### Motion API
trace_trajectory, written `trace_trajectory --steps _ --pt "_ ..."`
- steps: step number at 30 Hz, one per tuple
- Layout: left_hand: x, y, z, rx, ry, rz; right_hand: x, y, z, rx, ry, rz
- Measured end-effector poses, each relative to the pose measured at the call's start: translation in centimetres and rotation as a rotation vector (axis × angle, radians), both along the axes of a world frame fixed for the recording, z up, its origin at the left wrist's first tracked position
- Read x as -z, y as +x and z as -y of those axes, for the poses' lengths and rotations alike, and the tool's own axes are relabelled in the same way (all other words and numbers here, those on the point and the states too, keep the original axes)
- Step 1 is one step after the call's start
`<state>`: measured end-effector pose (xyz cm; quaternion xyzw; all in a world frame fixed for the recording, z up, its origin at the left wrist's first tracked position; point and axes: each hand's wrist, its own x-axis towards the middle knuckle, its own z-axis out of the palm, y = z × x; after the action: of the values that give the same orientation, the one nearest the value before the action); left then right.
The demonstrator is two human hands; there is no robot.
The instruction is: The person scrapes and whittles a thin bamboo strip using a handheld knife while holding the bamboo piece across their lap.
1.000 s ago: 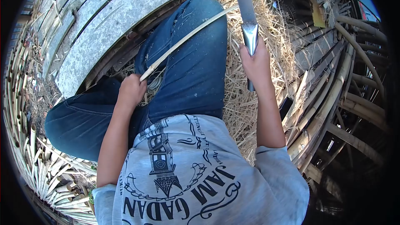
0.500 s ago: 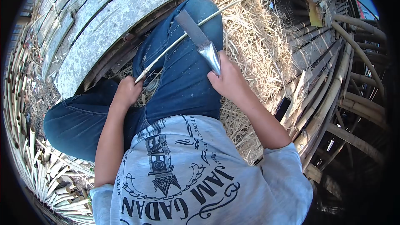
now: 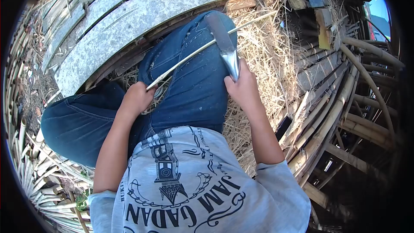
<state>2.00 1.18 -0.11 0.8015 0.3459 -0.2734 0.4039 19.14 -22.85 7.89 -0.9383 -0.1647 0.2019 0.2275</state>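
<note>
1. Holding in both hands, head view: left hand (image 3: pixel 137 98) clenched round the near end of a pale strip (image 3: pixel 192 55), bamboo by the look of it. No slack visible in that grip.
2. Right hand (image 3: pixel 243 86) wrapped round the metal handle (image 3: pixel 232 65) of a broad knife (image 3: pixel 221 36). Fingers well curled, underside of the grip hidden.
3. Strip location: runs slantwise from left fist, over the right leg of the jeans (image 3: pixel 194 99), far end out above the straw-like shavings (image 3: pixel 267 60). Blade lies across it near the knee; can't tell if edge is touching.
4. Strip handling, my read: light, stiff but springy, likely to flex at the thin far end. Could splinter; edges may be sharp. Best hold is the thicker near end, clear of the blade.
5. Knife handling, my read: the heavier item. Bare metal handle looks smooth, so maybe slippery if sweaty. Hold by the handle only, full wrap.
6. Writing: grey T-shirt (image 3: pixel 194 181) has big "JAM" and "GADAN", anything after the last N not visible. Smaller letters partly legible: "BUKI", "TTINGGI". Clock tower print, roof toward bottom of view.
7. No brand or label readable on knife or strip.
8. Weathered planks (image 3: pixel 103 56) beyond the knees: no lettering I can make out.
</note>
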Motion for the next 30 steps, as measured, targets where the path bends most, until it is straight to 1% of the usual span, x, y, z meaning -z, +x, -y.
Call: trace_trajectory --steps 1,4,5,6,7,8,9,10,11,12,13,14,15,16,17,18,19,20,21,23,26,30 --pt "0.4 -0.1 0.0 -0.008 -0.009 0.004 -0.4 -0.9 -0.3 -0.122 -0.099 -0.024" --pt "0.7 -0.3 0.2 0.029 0.043 0.047 -1.0 -1.8 -1.1 -0.189 -0.058 -0.072" --pt "0.3 -0.2 0.2 0.046 -0.047 0.103 -0.9 -1.8 -1.3 -0.187 -0.051 -0.077" --pt "-0.2 0.0 0.3 0.063 -0.131 0.158 -0.9 -1.3 -1.3 -0.088 0.049 -0.066" --pt "-1.0 0.0 0.5 0.202 -0.128 0.212 -0.5 -1.4 -2.0 0.014 0.172 -0.07" --pt "-2.3 -0.2 1.1 0.276 -0.01 0.256 -0.7 -1.5 -2.2 0.067 0.26 -0.07" --pt "-2.8 -0.5 1.8 0.357 0.086 0.314 0.0 -1.7 -1.9 0.09 0.334 0.002" --pt "-3.2 -0.9 2.4 0.402 0.114 0.351 0.0 -2.0 -1.9 0.159 0.384 -0.019" --pt "-4.4 -0.8 2.8 0.41 0.015 0.257 0.4 -2.1 -1.7 0.167 0.398 -0.001" --pt "-5.4 -1.0 3.0 0.43 0.053 0.321 0.7 -2.2 -1.5 0.175 0.411 0.018" --pt "-6.6 -1.2 3.1 0.453 0.087 0.389 1.1 -1.9 -1.1 0.123 0.389 0.085" --pt "-8.2 -1.1 2.8 0.423 0.071 0.47 0.9 -1.5 -0.6 0.097 0.277 -0.061" --pt "-10.4 -0.8 2.4 0.391 0.054 0.554 1.7 -1.7 -0.2 0.104 0.291 -0.074" --pt "-13.0 -0.3 1.9 0.36 -0.034 0.716 2.7 -2.0 0.1 0.137 0.332 -0.05" --pt "-16.0 -0.1 1.3 0.35 -0.247 0.815 3.1 -2.2 0.1 0.155 0.358 -0.031" --pt "-18.0 -0.2 0.8 0.331 -0.621 0.937 3.3 -2.3 -0.2 0.165 0.37 -0.024" --pt "-19.6 -0.9 2.0 0.204 -0.89 1.155 3.4 -2.2 -0.4 0.173 0.376 -0.028" --pt "-20.5 -1.5 2.8 0.197 -1.117 1.281 3.5 -2.2 -0.5 0.175 0.372 -0.038" --pt "-21.3 -1.7 3.4 0.226 -1.233 1.323 3.3 -2.2 -0.6 0.175 0.368 -0.053" --pt "-21.6 -2.1 4.5 0.274 -1.357 1.354 3.1 -1.8 -0.8 0.174 0.359 -0.081" --pt "-20.6 -1.3 4.5 0.344 -1.384 1.315 2.5 -1.7 -1.1 0.158 0.33 -0.118" --pt "-20.1 0.0 4.2 0.4 -1.392 1.258 3.0 -2.0 -1.0 0.171 0.385 -0.129"
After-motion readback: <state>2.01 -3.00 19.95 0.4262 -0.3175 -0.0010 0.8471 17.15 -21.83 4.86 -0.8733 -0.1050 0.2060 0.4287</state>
